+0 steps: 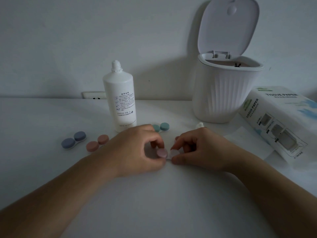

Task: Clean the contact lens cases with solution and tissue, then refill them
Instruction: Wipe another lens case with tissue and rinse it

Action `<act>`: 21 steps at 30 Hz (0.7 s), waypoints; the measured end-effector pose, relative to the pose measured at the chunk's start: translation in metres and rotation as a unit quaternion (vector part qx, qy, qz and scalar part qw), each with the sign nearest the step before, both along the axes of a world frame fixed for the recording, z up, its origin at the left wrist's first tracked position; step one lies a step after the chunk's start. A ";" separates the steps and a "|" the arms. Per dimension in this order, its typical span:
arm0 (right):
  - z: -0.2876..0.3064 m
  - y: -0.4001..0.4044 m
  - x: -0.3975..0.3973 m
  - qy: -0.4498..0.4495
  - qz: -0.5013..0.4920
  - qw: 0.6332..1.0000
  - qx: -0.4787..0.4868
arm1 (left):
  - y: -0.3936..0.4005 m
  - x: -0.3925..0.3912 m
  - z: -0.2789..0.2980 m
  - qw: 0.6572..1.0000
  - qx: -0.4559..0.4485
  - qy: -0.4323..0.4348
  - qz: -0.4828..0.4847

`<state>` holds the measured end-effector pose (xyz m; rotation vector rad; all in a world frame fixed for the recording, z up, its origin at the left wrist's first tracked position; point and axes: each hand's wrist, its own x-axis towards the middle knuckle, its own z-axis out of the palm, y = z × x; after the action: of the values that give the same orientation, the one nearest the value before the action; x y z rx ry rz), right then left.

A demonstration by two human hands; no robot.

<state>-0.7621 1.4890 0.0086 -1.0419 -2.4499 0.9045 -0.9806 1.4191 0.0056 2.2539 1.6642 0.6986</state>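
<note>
4 lens cases on table [51,169]: blue [73,140], orange [97,143], green [160,127], pink [164,154] at centre. L hand [137,152] pinches pink cap; R hand [197,150] pinches its other well. 1 uncapped bottle [120,98], 1 open bin [226,86], 1 tissue pack [281,121].

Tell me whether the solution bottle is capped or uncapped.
Uncapped: the solution bottle stands upright with its threaded neck bare.
</note>
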 end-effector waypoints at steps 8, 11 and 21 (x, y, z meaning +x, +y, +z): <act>0.001 -0.001 0.000 -0.005 -0.004 1.000 0.003 | 0.000 0.003 -0.001 0.999 -0.004 -0.028 -0.036; 0.001 -0.001 0.000 -0.001 -0.004 1.000 0.000 | 0.003 0.003 -0.005 0.998 0.019 -0.032 -0.045; 0.001 0.001 0.002 -0.015 -0.005 1.000 0.011 | 0.001 0.002 -0.007 0.998 0.030 -0.044 -0.031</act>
<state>-0.7605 1.4898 0.0099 -1.0664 -2.4701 0.8640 -0.9787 1.4202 -0.0013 2.2700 1.5449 0.8322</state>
